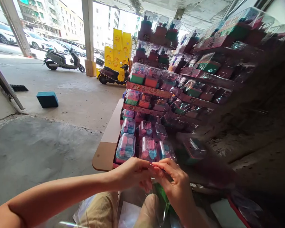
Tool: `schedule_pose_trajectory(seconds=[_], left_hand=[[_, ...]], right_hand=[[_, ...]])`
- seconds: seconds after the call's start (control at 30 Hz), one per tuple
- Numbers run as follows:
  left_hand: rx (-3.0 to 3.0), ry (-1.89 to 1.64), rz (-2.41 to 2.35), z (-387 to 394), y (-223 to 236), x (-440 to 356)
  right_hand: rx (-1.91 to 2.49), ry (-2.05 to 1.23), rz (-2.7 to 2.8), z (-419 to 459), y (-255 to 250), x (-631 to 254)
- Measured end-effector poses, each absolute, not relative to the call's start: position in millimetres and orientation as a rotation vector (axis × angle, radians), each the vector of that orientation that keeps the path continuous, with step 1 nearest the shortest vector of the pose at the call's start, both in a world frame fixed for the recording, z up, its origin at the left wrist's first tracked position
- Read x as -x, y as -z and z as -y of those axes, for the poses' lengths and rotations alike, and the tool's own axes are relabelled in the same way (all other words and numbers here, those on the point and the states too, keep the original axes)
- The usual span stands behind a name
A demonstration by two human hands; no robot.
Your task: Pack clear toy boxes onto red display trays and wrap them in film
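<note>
My left hand (134, 172) and my right hand (175, 179) meet in front of me, fingertips pinched together. Between them is what looks like the edge of a clear plastic bag (166, 210), with shiny film hanging below over my lap. Something green (161, 192) shows through the film under my right hand, mostly hidden by it. Just beyond my fingers sit clear-lidded boxes of pink and blue pieces, the nearest being one box (148, 148) in a shallow display carton (115, 160).
Stacked display cartons (149, 90) of similar boxes rise ahead and to the right. They stand on a table (104, 155) with a rounded corner. A blue block (47, 99) lies on the floor at left. Scooters (64, 60) and yellow cartons (117, 50) stand farther off.
</note>
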State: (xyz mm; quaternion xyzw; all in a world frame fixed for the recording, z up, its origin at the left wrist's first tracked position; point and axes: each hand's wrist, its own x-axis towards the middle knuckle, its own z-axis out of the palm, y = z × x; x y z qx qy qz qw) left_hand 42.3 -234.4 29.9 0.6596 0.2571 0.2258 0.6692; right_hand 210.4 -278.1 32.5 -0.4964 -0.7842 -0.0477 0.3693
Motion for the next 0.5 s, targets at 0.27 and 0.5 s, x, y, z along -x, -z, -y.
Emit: schedule_pose_trajectory(seconds=[0.27,0.5], left_hand=[[-1.532,-0.479,-0.588,234,-26,-41],[-1.491,-0.485,-0.492,233,-28,-33]], right_hand=[[1.298,0.122,1.919,278,-30,-201],[1.451,-0.794,1.771,277,-34,-215]])
